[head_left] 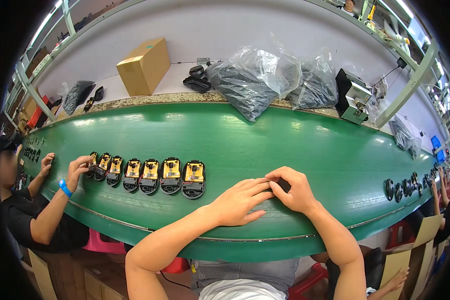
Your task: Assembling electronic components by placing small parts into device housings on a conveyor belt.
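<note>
My left hand (237,204) lies on the green belt (250,150), palm down with its fingers stretched out. Its fingertips meet my right hand (294,190), which rests on its side with bent fingers and the thumb held apart from them. Between that thumb and forefinger is a dark patch that looks like shadow; no held object can be made out. Left of my hands stands a row of several opened black computer mice with yellow boards inside, the nearest mouse (194,179) a short way from my left wrist.
A co-worker's hand (78,170) with a blue wristband touches the row's far left mouse (92,164). Dark round parts (399,191) lie at the right. Behind the belt stand a cardboard box (144,67), plastic bags of dark parts (250,80) and a metal fixture (354,97).
</note>
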Motion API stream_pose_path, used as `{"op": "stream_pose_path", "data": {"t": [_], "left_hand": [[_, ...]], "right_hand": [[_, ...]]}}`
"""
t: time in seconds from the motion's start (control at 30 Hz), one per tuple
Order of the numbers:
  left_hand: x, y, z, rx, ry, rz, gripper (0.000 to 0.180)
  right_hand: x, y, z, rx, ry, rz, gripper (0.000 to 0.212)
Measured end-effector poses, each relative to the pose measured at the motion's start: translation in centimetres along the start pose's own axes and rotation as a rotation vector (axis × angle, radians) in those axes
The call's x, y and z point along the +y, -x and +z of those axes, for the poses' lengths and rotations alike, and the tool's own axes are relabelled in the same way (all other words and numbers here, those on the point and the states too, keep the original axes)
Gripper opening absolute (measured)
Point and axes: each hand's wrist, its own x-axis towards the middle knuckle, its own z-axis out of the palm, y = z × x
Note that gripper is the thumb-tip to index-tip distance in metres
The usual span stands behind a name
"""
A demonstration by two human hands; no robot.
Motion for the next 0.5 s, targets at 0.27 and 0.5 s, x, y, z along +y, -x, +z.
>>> {"op": "stream_pose_path", "data": {"t": [0.27,0.5], "left_hand": [[0.07,0.16,-0.12,0.008,-0.003,0.011,0.056],[0.12,0.26,-0.16,0.017,-0.014,0.021,0.055]], "right_hand": [[-0.22,-0.01,0.08,-0.003,0.003,0.007,0.016],[-0.37,-0.01,0.13,0.002,0.010,0.002,0.016]]}}
